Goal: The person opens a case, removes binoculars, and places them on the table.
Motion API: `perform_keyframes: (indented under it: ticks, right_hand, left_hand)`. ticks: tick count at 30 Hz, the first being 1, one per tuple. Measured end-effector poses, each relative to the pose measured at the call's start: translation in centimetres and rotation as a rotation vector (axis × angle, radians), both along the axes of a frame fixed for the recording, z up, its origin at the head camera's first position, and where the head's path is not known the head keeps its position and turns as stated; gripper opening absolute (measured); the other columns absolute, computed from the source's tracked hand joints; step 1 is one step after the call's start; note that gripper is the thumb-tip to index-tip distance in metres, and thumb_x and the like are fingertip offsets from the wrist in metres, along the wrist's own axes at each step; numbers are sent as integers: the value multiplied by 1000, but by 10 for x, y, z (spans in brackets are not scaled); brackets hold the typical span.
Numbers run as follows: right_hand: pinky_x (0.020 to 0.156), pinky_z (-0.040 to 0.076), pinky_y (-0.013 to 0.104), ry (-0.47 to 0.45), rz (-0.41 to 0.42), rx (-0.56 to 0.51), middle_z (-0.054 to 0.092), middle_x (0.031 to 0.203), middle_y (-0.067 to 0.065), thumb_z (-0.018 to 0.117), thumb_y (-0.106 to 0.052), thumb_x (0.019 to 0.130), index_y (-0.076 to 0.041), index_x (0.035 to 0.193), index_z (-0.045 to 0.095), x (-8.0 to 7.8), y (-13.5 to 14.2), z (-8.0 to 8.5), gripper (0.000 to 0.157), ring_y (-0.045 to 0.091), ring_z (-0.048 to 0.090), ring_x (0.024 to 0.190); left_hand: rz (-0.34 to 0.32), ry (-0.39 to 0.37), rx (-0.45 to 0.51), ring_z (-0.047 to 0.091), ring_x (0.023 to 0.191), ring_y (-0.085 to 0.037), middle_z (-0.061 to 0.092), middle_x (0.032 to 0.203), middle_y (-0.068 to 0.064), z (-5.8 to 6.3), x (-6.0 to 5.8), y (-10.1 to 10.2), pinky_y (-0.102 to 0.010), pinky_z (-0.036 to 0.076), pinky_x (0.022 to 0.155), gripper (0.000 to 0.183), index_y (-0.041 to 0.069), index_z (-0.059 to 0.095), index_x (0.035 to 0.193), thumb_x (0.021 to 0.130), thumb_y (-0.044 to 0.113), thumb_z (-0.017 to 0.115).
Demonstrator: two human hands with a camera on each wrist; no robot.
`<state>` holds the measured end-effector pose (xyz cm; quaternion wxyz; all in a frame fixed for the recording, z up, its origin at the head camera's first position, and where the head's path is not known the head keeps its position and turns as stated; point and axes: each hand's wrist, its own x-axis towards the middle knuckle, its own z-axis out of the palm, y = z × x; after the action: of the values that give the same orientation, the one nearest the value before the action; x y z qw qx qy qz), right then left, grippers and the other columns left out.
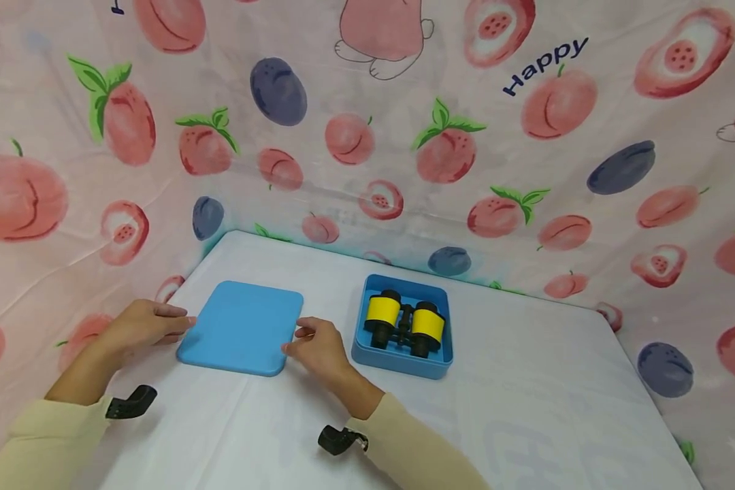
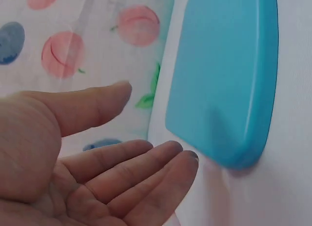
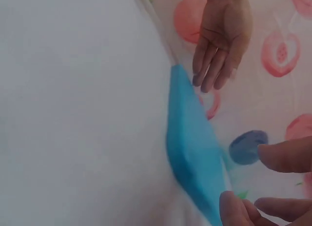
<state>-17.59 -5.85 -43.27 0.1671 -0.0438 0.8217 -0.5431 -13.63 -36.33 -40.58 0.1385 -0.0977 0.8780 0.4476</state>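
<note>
A flat blue lid (image 1: 241,328) with rounded corners lies on the white table, left of centre. My left hand (image 1: 142,325) is at its left edge, fingers extended toward it; in the left wrist view the fingers (image 2: 161,182) are nearly straight, with a small gap before the lid (image 2: 219,79). At the lid's right edge is my right hand (image 1: 321,350), thumb and fingers loosely bent and apart. Whether its fingertips touch the lid cannot be told. In the right wrist view, the right fingers (image 3: 287,157) show beside the lid (image 3: 192,143), holding nothing.
Right of the lid stands an open blue box (image 1: 398,364) holding yellow-and-black binoculars (image 1: 427,327). White cloth covers the table (image 1: 527,395). A fruit-printed curtain (image 1: 355,82) rises behind and along both sides. Each sleeve carries a black wrist mount (image 1: 132,403).
</note>
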Motion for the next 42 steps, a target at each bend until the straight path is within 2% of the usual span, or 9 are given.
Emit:
perform_keyframes:
  ticks: [7, 13, 18, 27, 33, 37, 42]
  right_hand:
    - [81, 59, 28, 42, 29, -63, 64, 121, 10, 79, -24, 84, -16, 133, 61, -1, 28, 20, 52, 16, 59, 97]
    - [85, 59, 29, 70, 9, -86, 65, 117, 3, 78, -29, 84, -20, 129, 63, -1, 57, 34, 49, 17, 59, 100]
    - [86, 58, 29, 95, -10, -68, 65, 117, 2, 78, -31, 85, -19, 129, 64, -2, 82, 45, 48, 19, 58, 103]
    - [91, 59, 33, 133, -59, -46, 64, 128, 8, 77, -30, 85, -21, 134, 61, -15, 128, 56, 52, 21, 59, 110]
    - [94, 58, 32, 156, -62, -47, 64, 126, 3, 77, -26, 86, -19, 136, 58, -24, 152, 58, 54, 21, 60, 109]
    - [97, 57, 34, 152, -49, -45, 60, 131, 8, 77, -24, 86, -18, 138, 55, -31, 167, 59, 57, 22, 60, 111]
    - [100, 55, 40, 192, -23, 54, 58, 136, 8, 77, -28, 86, -19, 141, 52, -39, 183, 56, 61, 27, 57, 122]
  left_hand:
    - [-37, 34, 159, 66, 118, -29, 51, 143, -30, 10, 3, 33, -36, 56, 95, 78, -10, 39, 145, 95, 44, 63]
    - [-86, 90, 274, 60, 126, -34, 44, 150, -28, 17, 6, 64, -37, 53, 99, 73, -9, 37, 147, 97, 39, 61]
    - [-114, 105, 346, 55, 132, -36, 40, 154, -24, 24, 2, 91, -36, 54, 99, 74, -7, 38, 147, 95, 40, 63]
    - [-159, 109, 460, 53, 134, -34, 48, 149, -21, 35, -18, 150, -39, 56, 99, 75, 2, 37, 150, 92, 36, 69]
    - [-142, 71, 445, 58, 129, -33, 50, 148, -18, 36, -34, 192, -42, 56, 97, 74, 5, 38, 150, 91, 35, 71]
    - [-127, 54, 428, 62, 124, -30, 52, 148, -16, 34, -45, 214, -41, 56, 96, 70, 9, 40, 150, 91, 30, 72]
    - [-112, 35, 409, 62, 125, -30, 50, 149, -16, 28, -54, 234, -41, 55, 99, 67, 11, 40, 150, 91, 22, 71]
